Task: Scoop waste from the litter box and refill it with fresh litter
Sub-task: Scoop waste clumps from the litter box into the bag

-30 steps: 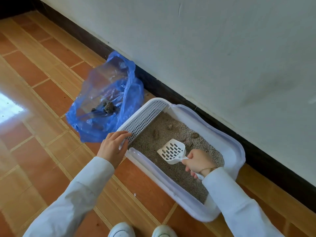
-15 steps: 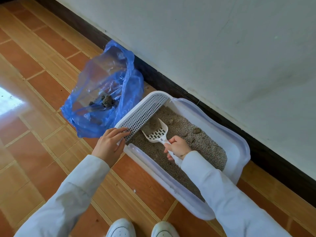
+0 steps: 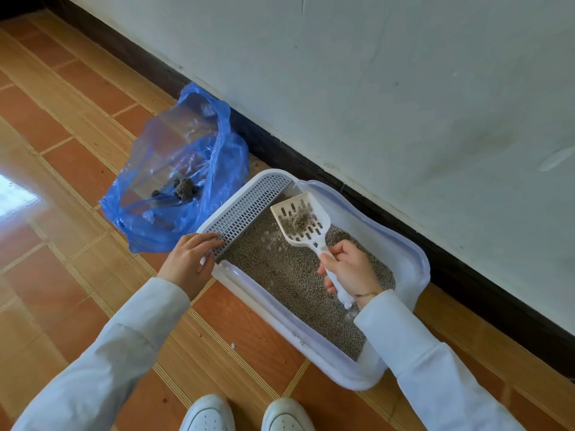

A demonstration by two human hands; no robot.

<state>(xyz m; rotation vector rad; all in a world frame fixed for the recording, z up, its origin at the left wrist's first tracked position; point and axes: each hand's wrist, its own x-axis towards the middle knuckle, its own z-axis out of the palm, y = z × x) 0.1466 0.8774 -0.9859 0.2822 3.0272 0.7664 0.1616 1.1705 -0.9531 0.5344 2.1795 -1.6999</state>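
Observation:
A white litter box [image 3: 410,253] with grey litter [image 3: 289,275] lies on the floor by the wall. My right hand [image 3: 348,269] grips the handle of a white slotted scoop [image 3: 308,237], raised over the box's far left corner. A grey clump [image 3: 298,219] sits in the scoop, and loose grains fall below it. My left hand [image 3: 189,259] rests flat on the box's grated end [image 3: 249,213], fingers spread. An open blue plastic bag [image 3: 217,188] lies just left of the box, with dark clumps [image 3: 185,188] inside it.
The wall's dark baseboard [image 3: 466,269] runs right behind the box and bag. Orange floor tiles [image 3: 62,244] stretch to the left and in front. My two white shoes [image 3: 249,415] stand at the bottom edge, close to the box's near side.
My right hand has lifted the scoop out of the litter with a clump in it, and litter sifts down through the slots. My left hand stays on the grated end.

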